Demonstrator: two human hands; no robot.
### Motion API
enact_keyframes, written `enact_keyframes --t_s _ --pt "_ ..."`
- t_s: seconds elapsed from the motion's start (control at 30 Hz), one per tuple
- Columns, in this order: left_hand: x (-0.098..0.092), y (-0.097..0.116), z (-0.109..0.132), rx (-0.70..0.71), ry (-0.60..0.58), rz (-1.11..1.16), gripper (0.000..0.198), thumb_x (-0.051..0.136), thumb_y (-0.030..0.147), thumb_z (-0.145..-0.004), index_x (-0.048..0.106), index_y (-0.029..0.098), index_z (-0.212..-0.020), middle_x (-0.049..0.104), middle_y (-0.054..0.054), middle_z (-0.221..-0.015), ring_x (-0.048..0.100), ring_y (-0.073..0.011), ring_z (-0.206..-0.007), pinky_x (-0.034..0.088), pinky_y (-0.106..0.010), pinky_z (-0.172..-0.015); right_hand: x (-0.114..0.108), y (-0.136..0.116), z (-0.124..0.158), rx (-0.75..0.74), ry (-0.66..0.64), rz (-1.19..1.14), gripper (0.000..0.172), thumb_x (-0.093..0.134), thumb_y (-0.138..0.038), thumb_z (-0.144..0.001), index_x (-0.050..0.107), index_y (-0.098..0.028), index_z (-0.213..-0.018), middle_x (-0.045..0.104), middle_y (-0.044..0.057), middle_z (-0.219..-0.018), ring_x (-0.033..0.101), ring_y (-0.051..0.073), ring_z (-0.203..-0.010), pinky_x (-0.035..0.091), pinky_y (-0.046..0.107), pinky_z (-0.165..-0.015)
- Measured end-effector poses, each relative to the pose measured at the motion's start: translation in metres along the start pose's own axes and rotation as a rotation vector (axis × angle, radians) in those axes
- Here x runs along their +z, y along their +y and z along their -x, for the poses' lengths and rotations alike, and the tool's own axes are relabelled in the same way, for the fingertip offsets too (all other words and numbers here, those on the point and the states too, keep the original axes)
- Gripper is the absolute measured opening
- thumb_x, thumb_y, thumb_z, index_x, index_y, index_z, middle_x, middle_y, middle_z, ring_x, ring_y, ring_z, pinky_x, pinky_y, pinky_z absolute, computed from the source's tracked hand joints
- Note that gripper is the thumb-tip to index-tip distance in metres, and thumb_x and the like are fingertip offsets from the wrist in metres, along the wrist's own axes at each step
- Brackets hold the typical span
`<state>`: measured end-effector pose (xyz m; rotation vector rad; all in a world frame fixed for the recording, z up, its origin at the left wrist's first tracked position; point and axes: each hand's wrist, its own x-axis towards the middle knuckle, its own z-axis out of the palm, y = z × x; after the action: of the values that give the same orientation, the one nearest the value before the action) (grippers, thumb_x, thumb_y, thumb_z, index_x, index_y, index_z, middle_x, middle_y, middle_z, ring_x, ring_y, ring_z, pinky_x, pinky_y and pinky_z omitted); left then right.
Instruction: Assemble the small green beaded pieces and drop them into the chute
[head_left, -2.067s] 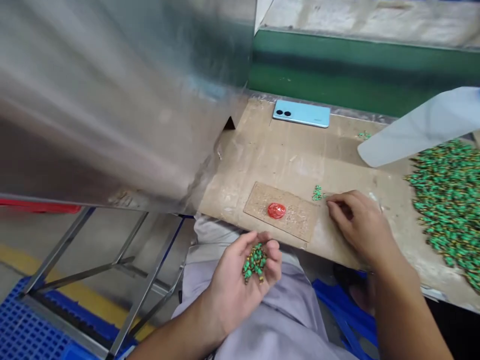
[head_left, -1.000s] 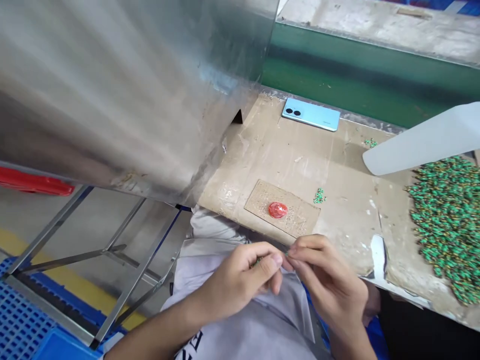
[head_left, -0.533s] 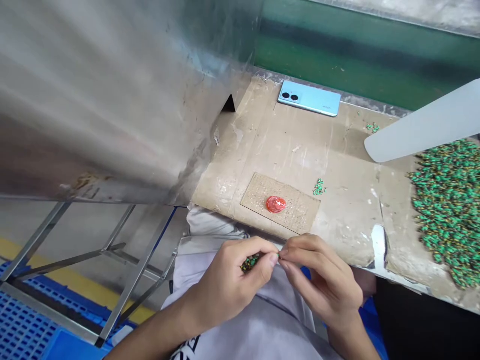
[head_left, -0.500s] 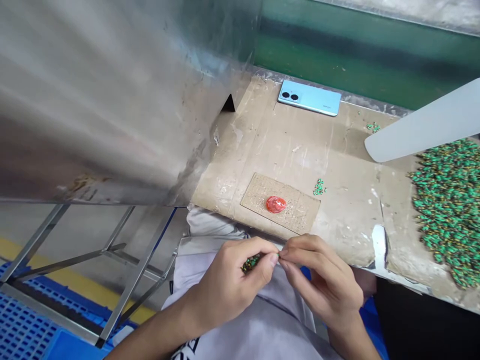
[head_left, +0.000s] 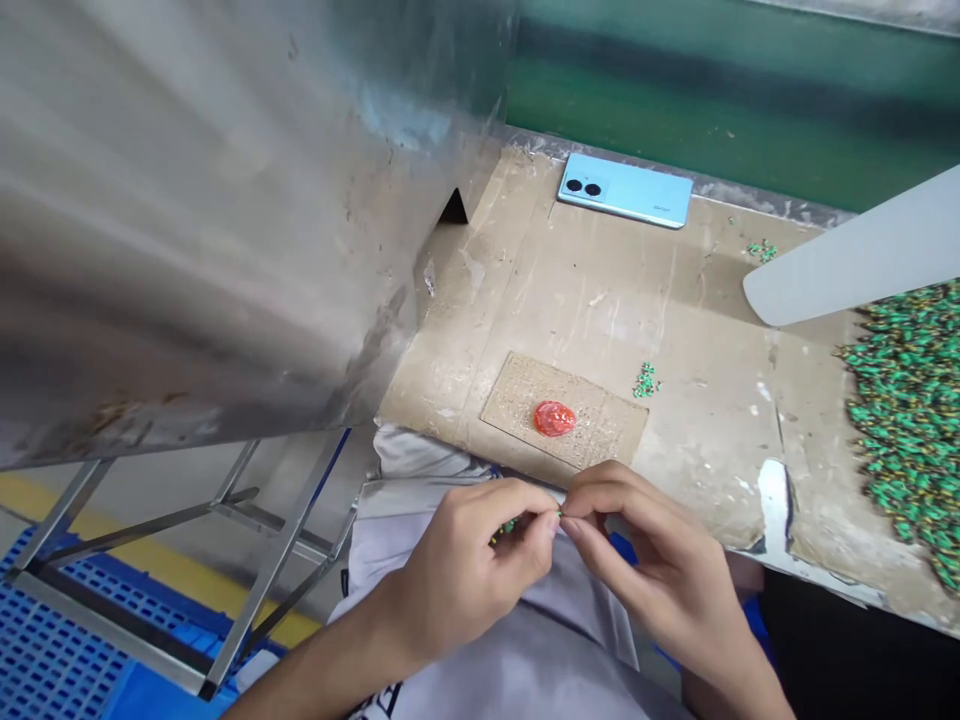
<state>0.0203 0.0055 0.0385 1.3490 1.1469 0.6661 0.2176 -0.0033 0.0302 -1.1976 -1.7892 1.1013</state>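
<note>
My left hand (head_left: 469, 565) is curled over my lap, closed round a handful of small green parts (head_left: 507, 526) that only peek out between the fingers. My right hand (head_left: 652, 565) meets it fingertip to fingertip, pinching one tiny green part at the junction. Both hands hover just in front of the bench's near edge. On the cardboard-covered bench (head_left: 600, 310) lies a small rough pad (head_left: 566, 412) with a red blob (head_left: 554, 418) on it. A few loose green parts (head_left: 645, 381) lie right of the pad.
A big heap of green parts (head_left: 907, 400) covers the bench's right side, beside a white scoop (head_left: 847, 265). A light blue phone (head_left: 625, 190) lies at the back. A large metal hopper (head_left: 210, 200) on a steel frame fills the left; blue crates (head_left: 52, 650) sit below.
My right hand left the bench and came down to meet my left hand, which closed over its green parts. In the last half second the hands barely moved.
</note>
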Motion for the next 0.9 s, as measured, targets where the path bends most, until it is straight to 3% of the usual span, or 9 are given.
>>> enact_keyframes --t_s 0.13,0.23,0.33,0.47,0.6,0.77,0.9 --pt "0.001 -0.008 -0.002 -0.174 -0.037 0.257 0.015 0.062 0.025 -0.100 0.076 0.019 -0.098 0.066 -0.002 -0.080 0.057 -0.0157 -0.075 0.043 -0.026 -0.071 -0.008 0.002 -0.005 0.094 -0.041 -0.037 0.010 0.061 -0.019 -0.103 0.063 -0.025 -0.095 0.063 0.000 -0.083 0.060 0.014 -0.069 0.051 0.025 -0.059" --pt "-0.003 -0.012 -0.006 -0.357 -0.096 0.704 0.021 0.066 0.029 -0.096 0.073 0.018 -0.111 0.063 -0.002 -0.081 0.050 -0.0127 -0.068 0.035 -0.022 -0.060 -0.015 0.009 -0.014 0.104 0.068 0.043 0.012 0.059 -0.022 -0.105 0.062 -0.025 -0.094 0.062 0.001 -0.086 0.059 0.015 -0.072 0.049 0.026 -0.059" --pt "-0.010 -0.013 -0.008 -0.443 -0.095 0.980 0.022 0.076 0.030 -0.091 0.071 0.016 -0.107 0.068 -0.004 -0.081 0.047 -0.0099 -0.063 0.028 -0.020 -0.055 -0.020 0.018 -0.025 0.103 0.189 0.183 0.012 0.057 -0.024 -0.106 0.061 -0.024 -0.095 0.061 0.002 -0.087 0.057 0.016 -0.072 0.046 0.027 -0.058" --pt "-0.016 -0.016 -0.007 -0.445 -0.055 1.098 0.018 0.084 0.026 -0.089 0.072 0.015 -0.095 0.075 -0.009 -0.084 0.048 -0.0071 -0.060 0.028 -0.017 -0.054 -0.018 0.025 -0.035 0.077 0.145 0.278 0.013 0.054 -0.025 -0.107 0.061 -0.023 -0.096 0.061 0.003 -0.088 0.052 0.015 -0.065 0.044 0.029 -0.057" --pt "-0.016 -0.021 -0.007 -0.445 -0.007 1.119 0.018 0.090 0.026 -0.085 0.078 0.013 -0.088 0.072 -0.007 -0.083 0.048 -0.0045 -0.059 0.026 -0.014 -0.052 -0.014 0.027 -0.038 0.063 0.126 0.353 0.012 0.053 -0.024 -0.107 0.060 -0.023 -0.098 0.062 0.004 -0.090 0.053 0.015 -0.064 0.044 0.029 -0.056" --pt "-0.014 -0.026 -0.009 -0.465 0.032 1.083 0.029 0.089 0.039 -0.086 0.083 0.013 -0.098 0.067 -0.004 -0.072 0.049 -0.0045 -0.056 0.030 -0.014 -0.053 -0.015 0.031 -0.038 0.055 0.094 0.418 0.010 0.053 -0.024 -0.108 0.062 -0.023 -0.102 0.065 0.005 -0.095 0.060 0.017 -0.073 0.047 0.030 -0.061" --pt "-0.016 -0.024 -0.009 -0.458 0.010 1.104 0.026 0.088 0.038 -0.088 0.082 0.013 -0.093 0.069 -0.004 -0.074 0.050 -0.0043 -0.057 0.030 -0.014 -0.052 -0.015 0.031 -0.037 0.051 0.075 0.436 0.010 0.053 -0.024 -0.108 0.061 -0.024 -0.102 0.066 0.005 -0.095 0.062 0.018 -0.076 0.048 0.031 -0.063"
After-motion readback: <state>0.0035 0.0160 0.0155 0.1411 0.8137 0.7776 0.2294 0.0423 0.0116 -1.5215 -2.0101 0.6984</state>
